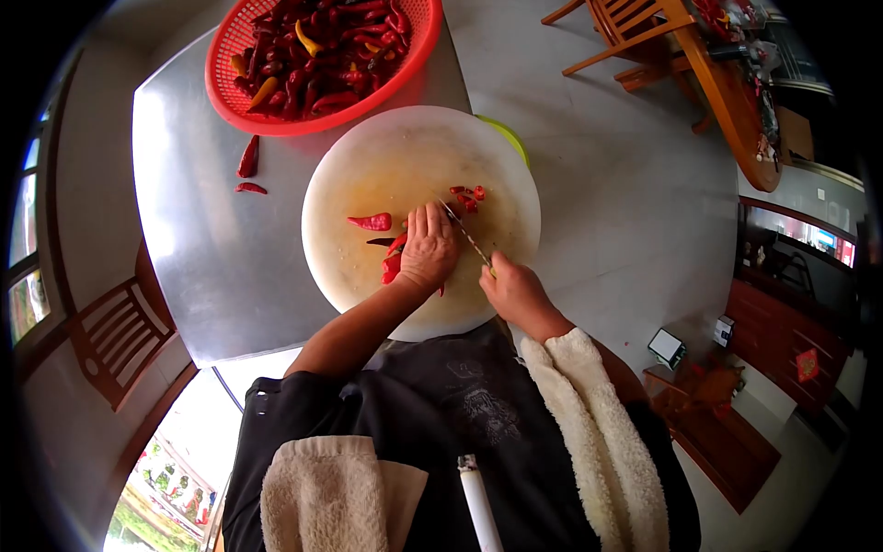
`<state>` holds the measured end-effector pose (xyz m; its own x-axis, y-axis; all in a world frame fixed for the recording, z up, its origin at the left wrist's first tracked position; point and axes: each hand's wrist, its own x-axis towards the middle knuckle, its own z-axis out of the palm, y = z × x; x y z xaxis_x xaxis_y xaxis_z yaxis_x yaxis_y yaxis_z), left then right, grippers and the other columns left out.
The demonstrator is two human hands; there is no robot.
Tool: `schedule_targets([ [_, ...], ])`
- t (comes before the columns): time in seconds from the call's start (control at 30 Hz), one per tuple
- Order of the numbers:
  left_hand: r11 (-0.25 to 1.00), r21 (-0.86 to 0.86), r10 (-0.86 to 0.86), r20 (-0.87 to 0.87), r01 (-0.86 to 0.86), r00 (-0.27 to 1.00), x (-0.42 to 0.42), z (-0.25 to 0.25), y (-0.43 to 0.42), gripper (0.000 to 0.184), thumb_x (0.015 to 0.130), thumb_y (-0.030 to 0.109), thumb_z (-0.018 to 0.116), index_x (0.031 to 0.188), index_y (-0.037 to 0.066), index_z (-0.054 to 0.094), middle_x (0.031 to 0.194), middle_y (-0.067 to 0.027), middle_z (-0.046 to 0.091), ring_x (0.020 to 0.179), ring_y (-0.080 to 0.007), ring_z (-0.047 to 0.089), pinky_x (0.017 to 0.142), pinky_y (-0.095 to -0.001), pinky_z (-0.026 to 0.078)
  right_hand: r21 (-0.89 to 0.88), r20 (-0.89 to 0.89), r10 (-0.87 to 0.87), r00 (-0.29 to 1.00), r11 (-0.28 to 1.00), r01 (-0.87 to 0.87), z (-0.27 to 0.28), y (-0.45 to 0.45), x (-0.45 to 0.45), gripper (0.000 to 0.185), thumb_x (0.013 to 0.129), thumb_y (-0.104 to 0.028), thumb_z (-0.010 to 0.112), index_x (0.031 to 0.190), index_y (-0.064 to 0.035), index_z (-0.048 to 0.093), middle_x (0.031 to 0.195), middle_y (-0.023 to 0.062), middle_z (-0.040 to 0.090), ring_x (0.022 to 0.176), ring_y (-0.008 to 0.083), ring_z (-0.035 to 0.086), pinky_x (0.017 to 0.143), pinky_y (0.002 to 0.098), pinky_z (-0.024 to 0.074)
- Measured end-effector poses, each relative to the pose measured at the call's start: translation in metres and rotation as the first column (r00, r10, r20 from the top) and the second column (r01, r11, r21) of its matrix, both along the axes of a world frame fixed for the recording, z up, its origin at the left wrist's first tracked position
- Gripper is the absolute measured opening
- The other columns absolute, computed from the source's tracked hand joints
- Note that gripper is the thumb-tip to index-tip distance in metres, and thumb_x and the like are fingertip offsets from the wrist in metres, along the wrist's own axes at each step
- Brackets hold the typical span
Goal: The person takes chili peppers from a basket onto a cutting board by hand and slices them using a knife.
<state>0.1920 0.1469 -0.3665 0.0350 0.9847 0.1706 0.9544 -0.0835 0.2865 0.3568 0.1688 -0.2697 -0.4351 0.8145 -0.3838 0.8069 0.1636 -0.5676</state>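
Note:
A round white cutting board (345,179) lies on the metal table. On it my left hand (430,247) is closed over red chili peppers (391,267), pressing them down; its palm hides part of them. My right hand (517,293) grips a knife (471,241), whose blade runs up beside the left fingertips. Several cut chili pieces (471,200) lie just past the blade tip. A whole red chili (370,222) rests to the left of my left hand.
A red plastic basket (213,78) full of chilies stands at the table's far end. Two loose chilies (248,156) lie on the metal table (207,267). Something green (506,138) shows under the board's far right edge. A wooden chair (120,336) stands at left.

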Motion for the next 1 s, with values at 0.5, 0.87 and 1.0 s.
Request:
schedule_targets([
  [0.5,0.992,-0.094,0.097,0.124,-0.086,0.987,0.001,0.030,-0.001,0.078,0.078,0.033,0.065,0.133,-0.016,0.037,0.139,-0.0337,0.037,0.133,-0.0472,0.034,0.114,-0.0577,0.021,0.050,-0.195,-0.154,0.969,0.985,0.167,-0.010,-0.005,0.009,0.021,0.089,-0.019,0.060,0.080,-0.0023,0.052,0.066,0.0209,0.060,0.064,0.0435,0.060,0.057,0.0500,0.0472],
  [0.87,0.990,-0.114,0.094,0.048,-0.088,0.994,-0.004,0.009,-0.010,0.080,0.079,0.035,0.066,0.134,-0.015,0.037,0.136,-0.0304,0.042,0.131,-0.0457,0.036,0.112,-0.0565,0.024,0.055,-0.049,-0.039,0.998,0.998,0.042,0.000,-0.019,0.016,0.021,0.089,-0.018,0.059,0.080,-0.0021,0.051,0.065,0.0224,0.060,0.063,0.0440,0.060,0.058,0.0513,0.0478],
  [1.0,0.993,-0.092,0.075,0.027,-0.072,0.997,-0.005,0.008,-0.011,0.076,0.080,0.032,0.066,0.133,-0.014,0.039,0.133,-0.0290,0.043,0.129,-0.0457,0.038,0.110,-0.0553,0.028,0.048,-0.038,0.011,0.999,0.999,-0.009,0.007,-0.012,0.014,0.020,0.089,-0.018,0.059,0.081,-0.0019,0.051,0.065,0.0227,0.060,0.064,0.0443,0.060,0.058,0.0516,0.0480],
])
